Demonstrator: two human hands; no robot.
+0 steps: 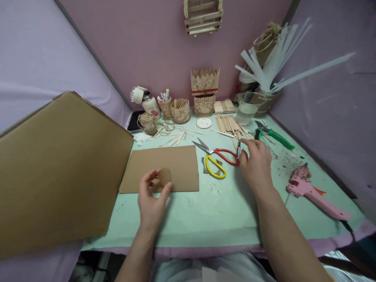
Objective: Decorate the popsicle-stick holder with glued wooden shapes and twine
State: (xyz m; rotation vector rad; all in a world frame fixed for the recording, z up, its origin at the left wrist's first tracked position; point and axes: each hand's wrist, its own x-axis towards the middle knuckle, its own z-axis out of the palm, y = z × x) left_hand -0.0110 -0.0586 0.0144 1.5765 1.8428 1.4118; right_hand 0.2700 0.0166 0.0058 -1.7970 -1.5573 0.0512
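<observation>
Between the thumb and fingers of my left hand (154, 197) is a small round cardboard disc (165, 177), held above a flat cardboard sheet (182, 164). My right hand (257, 164) pinches a short, thin pen (238, 149), upright beside the scissor handles; its exact kind is hard to make out. Scissors (216, 151) with one red and one yellow handle lie with blades parted on the table. Curved cardboard offcuts (205, 165) lie under and around the yellow handle.
A large cardboard panel (64, 168) stands at the left. Toward the right are a pink glue gun (314, 196) and green-handled pruners (279, 139). Behind lie wooden sticks (227, 124), twine (149, 124), a white disc (204, 122) and a clear cup (248, 109).
</observation>
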